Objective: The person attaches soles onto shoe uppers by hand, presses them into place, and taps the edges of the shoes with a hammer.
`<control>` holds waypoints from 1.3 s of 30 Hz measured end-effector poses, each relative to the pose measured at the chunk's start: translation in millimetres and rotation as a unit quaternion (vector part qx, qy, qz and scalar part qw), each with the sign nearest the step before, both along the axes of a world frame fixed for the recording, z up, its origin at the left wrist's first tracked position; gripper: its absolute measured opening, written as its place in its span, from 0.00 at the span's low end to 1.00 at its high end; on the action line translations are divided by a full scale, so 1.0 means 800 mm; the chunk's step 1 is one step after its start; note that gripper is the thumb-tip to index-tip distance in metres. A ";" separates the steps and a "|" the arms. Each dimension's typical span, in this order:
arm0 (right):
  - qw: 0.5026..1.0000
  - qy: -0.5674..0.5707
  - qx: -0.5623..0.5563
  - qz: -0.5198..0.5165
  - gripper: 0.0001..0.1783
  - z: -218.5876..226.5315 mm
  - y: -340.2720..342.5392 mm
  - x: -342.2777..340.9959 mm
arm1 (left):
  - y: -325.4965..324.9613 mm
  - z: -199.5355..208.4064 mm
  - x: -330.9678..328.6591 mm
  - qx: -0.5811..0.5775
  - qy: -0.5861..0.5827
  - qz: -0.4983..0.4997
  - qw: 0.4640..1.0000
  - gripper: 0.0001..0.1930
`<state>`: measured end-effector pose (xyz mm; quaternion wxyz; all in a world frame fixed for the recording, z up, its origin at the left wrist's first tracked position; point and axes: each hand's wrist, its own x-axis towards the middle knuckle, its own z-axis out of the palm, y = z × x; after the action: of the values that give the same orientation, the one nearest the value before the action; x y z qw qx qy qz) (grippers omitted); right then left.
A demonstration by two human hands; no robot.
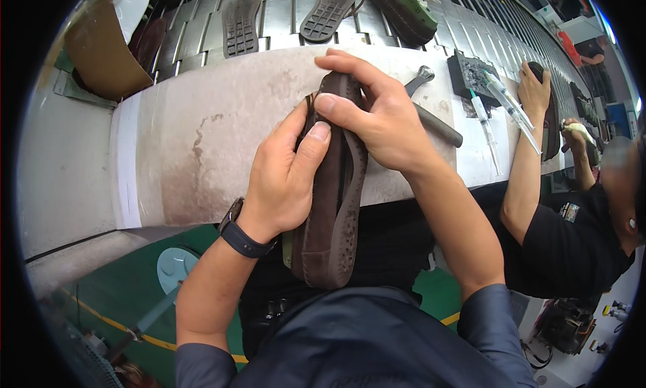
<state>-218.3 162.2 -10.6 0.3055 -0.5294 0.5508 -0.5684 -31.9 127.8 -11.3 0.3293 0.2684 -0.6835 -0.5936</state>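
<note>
A dark brown shoe (pixel 321 220) stands on its side edge, heel toward me, between my two hands above the table's front edge. Its outsole (pixel 348 220) lies along the right side, and a dark gap shows between it and the upper near the middle. My left hand (pixel 286 176) wraps the upper from the left, thumb pressed on the side near the front. My right hand (pixel 383 119) grips the toe end of the sole, thumb on the near side and fingers over the far end. Part of the toe is hidden by my fingers.
Right of my hands lie a tool with a metal end (pixel 422 77) and a dark rod-like handle (pixel 439 127), a black block (pixel 470 76) and several syringes (pixel 484 129). Soles (pixel 241 25) and a green-brown shoe (pixel 406 15) rest on the slatted conveyor behind. A co-worker's hand (pixel 533 92) holds another shoe.
</note>
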 end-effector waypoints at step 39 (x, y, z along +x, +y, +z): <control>0.939 0.273 0.210 0.029 0.21 0.091 0.089 0.036 | 0.006 -0.008 0.000 -0.035 0.027 0.036 0.998 0.25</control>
<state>-189.6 233.3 62.4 0.2639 -0.6035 0.7042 -0.2649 -31.8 132.5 -17.5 0.3779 0.2657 -0.6844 -0.5641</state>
